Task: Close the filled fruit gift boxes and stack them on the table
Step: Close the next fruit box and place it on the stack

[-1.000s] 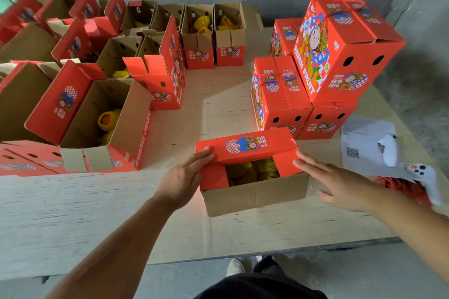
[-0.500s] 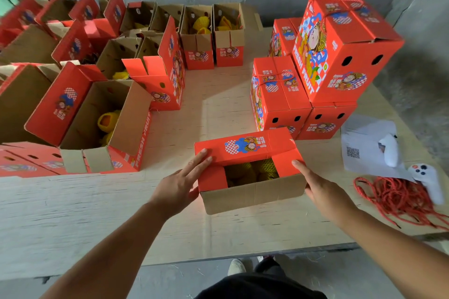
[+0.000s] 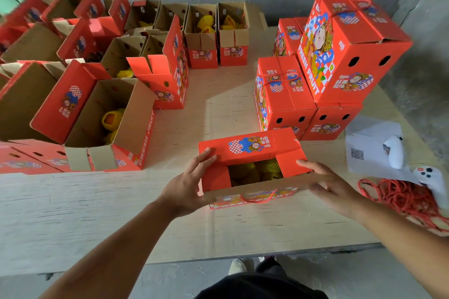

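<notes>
A red fruit gift box [image 3: 250, 147] stands on the wooden table [image 3: 218, 107] right in front of me. Its far flap and both side flaps are folded down. Yellow-netted fruit [image 3: 255, 172] shows through the gap. The near flap [image 3: 252, 195] is tilted up and shows its printed face and red rope handle. My left hand [image 3: 187, 184] lies at the box's left end, straight fingers on the left side flap and far flap. My right hand [image 3: 332, 184] is at the right end with its fingers on the right side flap. Both thumbs are at the near flap's ends.
Closed red boxes are stacked at the right [image 3: 349, 46], with a lower one [image 3: 281, 94] beside them. Several open filled boxes [image 3: 107, 116] fill the left and back. Red ropes [image 3: 401, 196], two white controllers [image 3: 396, 153] and a paper sheet [image 3: 364, 143] lie at the right edge.
The near flap has come up from lying open towards me, and its printed side now shows. Both hands have shifted closer onto the box's ends.
</notes>
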A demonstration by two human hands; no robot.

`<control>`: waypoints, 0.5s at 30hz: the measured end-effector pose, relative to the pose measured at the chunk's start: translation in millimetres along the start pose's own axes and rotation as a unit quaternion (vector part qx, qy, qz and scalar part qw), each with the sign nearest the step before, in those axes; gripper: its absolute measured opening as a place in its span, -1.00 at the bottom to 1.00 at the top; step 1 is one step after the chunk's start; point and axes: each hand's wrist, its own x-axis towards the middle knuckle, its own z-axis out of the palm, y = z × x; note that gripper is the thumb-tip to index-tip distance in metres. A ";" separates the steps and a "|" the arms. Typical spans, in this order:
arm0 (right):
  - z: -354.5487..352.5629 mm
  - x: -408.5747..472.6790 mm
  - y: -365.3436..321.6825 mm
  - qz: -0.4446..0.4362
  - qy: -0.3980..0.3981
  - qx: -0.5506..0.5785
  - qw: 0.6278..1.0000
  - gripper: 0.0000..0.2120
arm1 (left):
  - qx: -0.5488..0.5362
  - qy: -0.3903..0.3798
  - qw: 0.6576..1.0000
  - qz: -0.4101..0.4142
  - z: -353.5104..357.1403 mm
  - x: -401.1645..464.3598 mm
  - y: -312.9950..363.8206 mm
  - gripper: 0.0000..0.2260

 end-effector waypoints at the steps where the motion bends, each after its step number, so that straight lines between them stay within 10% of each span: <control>1: 6.1 3.0 -4.9 0.001 0.057 -0.001 0.998 -0.03 | -0.058 0.018 0.998 -0.015 2.1 0.5 4.6 -0.22; 3: 15.6 12.9 -18.0 0.044 0.149 -0.002 0.988 0.06 | -0.152 0.063 0.985 -0.051 10.6 1.4 15.0 -0.35; 8: 31.0 43.1 -37.3 0.143 0.243 0.123 0.951 -0.57 | -0.168 0.169 0.956 -0.169 27.6 11.4 38.4 -0.46; 15: 28.9 47.9 -17.6 0.014 0.264 -0.123 0.957 -0.55 | -0.076 0.166 0.972 -0.145 25.6 17.8 34.7 -0.53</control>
